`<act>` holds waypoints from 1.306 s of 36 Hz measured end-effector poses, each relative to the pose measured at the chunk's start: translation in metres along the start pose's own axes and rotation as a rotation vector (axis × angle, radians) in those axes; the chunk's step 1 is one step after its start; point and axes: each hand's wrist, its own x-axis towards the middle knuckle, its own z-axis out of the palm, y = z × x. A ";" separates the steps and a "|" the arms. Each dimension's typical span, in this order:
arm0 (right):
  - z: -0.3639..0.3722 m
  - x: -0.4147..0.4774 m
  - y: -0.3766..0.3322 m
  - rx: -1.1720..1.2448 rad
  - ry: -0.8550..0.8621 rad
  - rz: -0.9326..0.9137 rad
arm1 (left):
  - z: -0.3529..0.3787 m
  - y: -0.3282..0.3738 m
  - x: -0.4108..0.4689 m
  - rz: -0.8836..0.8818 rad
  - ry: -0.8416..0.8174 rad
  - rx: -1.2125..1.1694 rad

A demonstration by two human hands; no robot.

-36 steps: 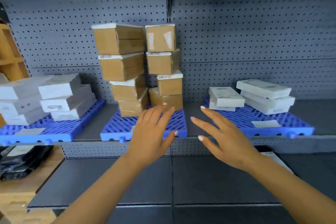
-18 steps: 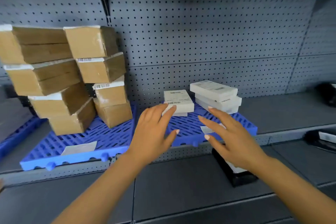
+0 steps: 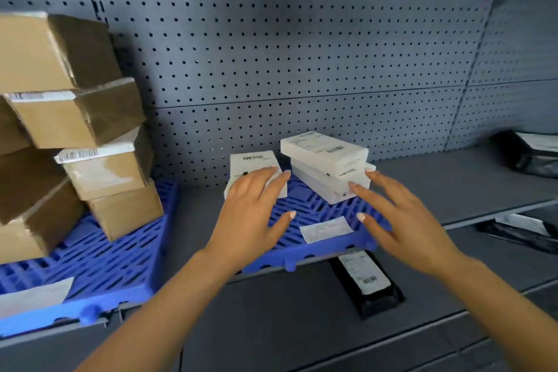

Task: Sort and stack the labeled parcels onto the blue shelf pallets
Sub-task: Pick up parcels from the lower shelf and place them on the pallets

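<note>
Head view, left to right. Stacked brown cardboard parcels (image 3: 75, 118) with white barcode labels lean on the left blue slotted plastic pallet (image 3: 120, 269); loose white paper slip (image 3: 33, 296) lies at its front edge. Since a second ago the view has swung right: brown stack was centre, now sits at frame left, and both hands now hover over the right blue slotted pallet (image 3: 320, 248) instead of the middle one. Judgement: attention has moved to the white parcels, likely to straighten or restack them.

Left hand (image 3: 250, 217) is spread flat, fingers open, holding nothing, over the near corner of the small flat white labelled parcel (image 3: 256, 164); contact cannot be told. Stack of white labelled boxes (image 3: 326, 166) sits just beside it on the same pallet, top box skewed on the ones below. White label slip (image 3: 326, 228) lies on the pallet front between the hands. Right hand (image 3: 407, 229) is also open and empty, fingertips near the stack's front corner.

Other things: black flat parcel with white label (image 3: 368, 284) on the lower grey shelf (image 3: 271, 326), partly under the pallet edge. More black bags (image 3: 531, 154) far right. Grey pegboard back wall (image 3: 302, 54) behind. Nothing blocks the white parcels; loose slip may slide.
</note>
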 end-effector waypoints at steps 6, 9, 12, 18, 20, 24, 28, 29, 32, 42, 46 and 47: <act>0.012 0.029 0.051 0.026 -0.026 -0.037 | 0.020 0.013 0.034 -0.003 0.009 0.029; 0.015 0.043 0.074 0.067 -0.028 -0.060 | 0.031 0.024 0.047 -0.050 -0.010 0.016; 0.017 0.056 0.095 0.106 -0.044 -0.106 | 0.045 0.036 0.061 -0.088 -0.032 0.039; 0.030 0.077 0.128 0.175 -0.127 -0.214 | 0.073 0.052 0.082 -0.133 -0.068 0.053; 0.034 0.083 0.134 0.210 -0.147 -0.247 | 0.078 0.056 0.085 -0.172 -0.061 0.054; 0.042 0.088 0.138 0.285 -0.160 -0.254 | 0.083 0.062 0.087 -0.229 -0.024 0.068; 0.045 0.091 0.138 0.336 -0.171 -0.237 | 0.084 0.063 0.092 -0.252 -0.017 0.075; 0.046 0.092 0.138 0.347 -0.172 -0.232 | 0.083 0.062 0.094 -0.258 -0.028 0.076; 0.047 0.092 0.137 0.370 -0.179 -0.200 | 0.082 0.056 0.097 -0.276 -0.089 0.096; 0.054 0.105 0.143 0.471 -0.285 -0.113 | 0.082 0.052 0.109 -0.375 -0.163 -0.027; 0.057 0.106 0.144 0.521 -0.314 -0.057 | 0.080 0.049 0.115 -0.381 -0.213 -0.044; 0.058 0.106 0.144 0.534 -0.315 -0.047 | 0.080 0.049 0.116 -0.379 -0.222 -0.049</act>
